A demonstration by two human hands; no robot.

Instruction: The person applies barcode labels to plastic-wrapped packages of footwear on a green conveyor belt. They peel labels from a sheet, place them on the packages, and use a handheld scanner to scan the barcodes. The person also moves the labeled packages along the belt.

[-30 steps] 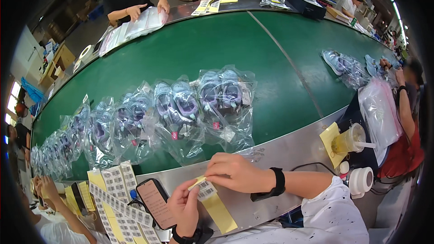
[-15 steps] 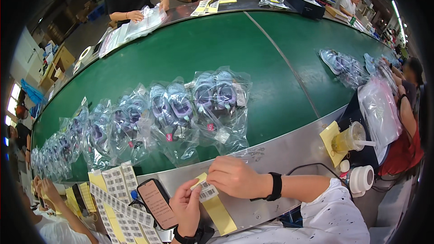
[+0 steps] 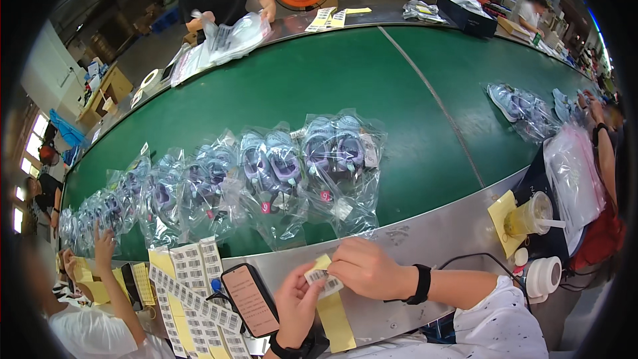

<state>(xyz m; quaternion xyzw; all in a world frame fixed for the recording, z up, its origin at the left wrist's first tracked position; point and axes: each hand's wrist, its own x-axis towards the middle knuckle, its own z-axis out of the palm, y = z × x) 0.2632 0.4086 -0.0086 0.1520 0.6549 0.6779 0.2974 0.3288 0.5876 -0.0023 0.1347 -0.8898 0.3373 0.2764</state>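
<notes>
My left hand (image 3: pixel 296 309) pinches a yellow backing strip (image 3: pixel 337 324) that bears a white barcode label (image 3: pixel 324 282). Fingertips closed, my right hand (image 3: pixel 367 268) grips the label's upper edge; whether that edge is free of the backing is hidden. Both hands are above the metal edge of the green table. Just left of my left hand lies a phone (image 3: pixel 250 299) with a lit screen, beside overlapping sheets of barcode labels (image 3: pixel 194 289). Beyond my hands, a pair of blue-purple shoes (image 3: pixel 334 146) lies in a clear bag.
More bagged shoes (image 3: pixel 271 163) run leftward along the green table (image 3: pixel 412 153). To the right stand a drink cup (image 3: pixel 530 216), a white bottle (image 3: pixel 541 276) and a stack of clear bags (image 3: pixel 573 176). A co-worker's hand (image 3: pixel 104 246) reaches in at left; another person handles bags (image 3: pixel 226 40) across the table.
The whole view has shifted, so things sit further right and slightly lower. My hands remain on the label strip. The left co-worker's hand has reached toward the bagged shoes; the person opposite has lifted a bag.
</notes>
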